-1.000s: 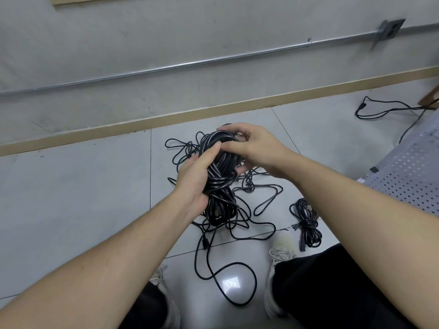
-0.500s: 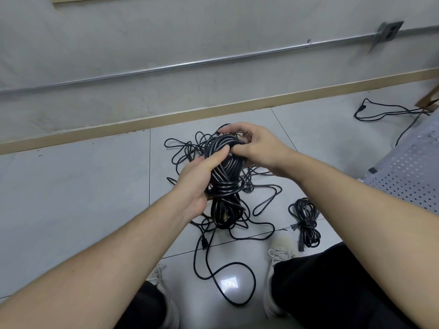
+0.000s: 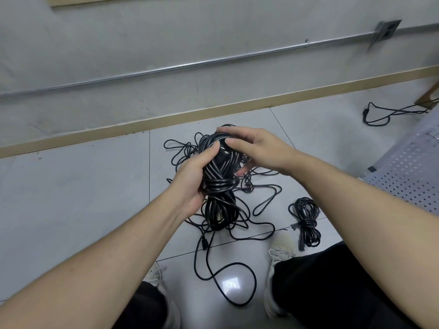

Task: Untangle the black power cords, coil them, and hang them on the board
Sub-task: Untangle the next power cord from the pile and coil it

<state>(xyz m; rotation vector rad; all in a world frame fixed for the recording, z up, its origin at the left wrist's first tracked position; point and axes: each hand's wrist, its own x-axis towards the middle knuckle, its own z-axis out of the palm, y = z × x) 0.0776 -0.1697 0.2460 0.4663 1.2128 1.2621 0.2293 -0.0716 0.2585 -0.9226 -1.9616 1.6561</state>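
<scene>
head view: right hand (image 3: pixel 259 150) hides top of coiled cord (image 3: pixel 219 186).

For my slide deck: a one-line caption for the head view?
Left hand grips a coiled black cord bundle; right hand works its top.

Smooth, slightly glossy black rubber-sheathed power cord bundle (image 3: pixel 219 184) gripped in the left hand (image 3: pixel 192 176). Below both hands, glossy pale grey tiled floor (image 3: pixel 71 198), mirroring a lamp. Beyond, matt, scuffed grey plaster wall (image 3: pixel 142 43) with dull metal conduit pipe (image 3: pixel 190 65). Right of the right hand (image 3: pixel 259 148), matt perforated grey metal board (image 3: pixel 408 176).
</scene>
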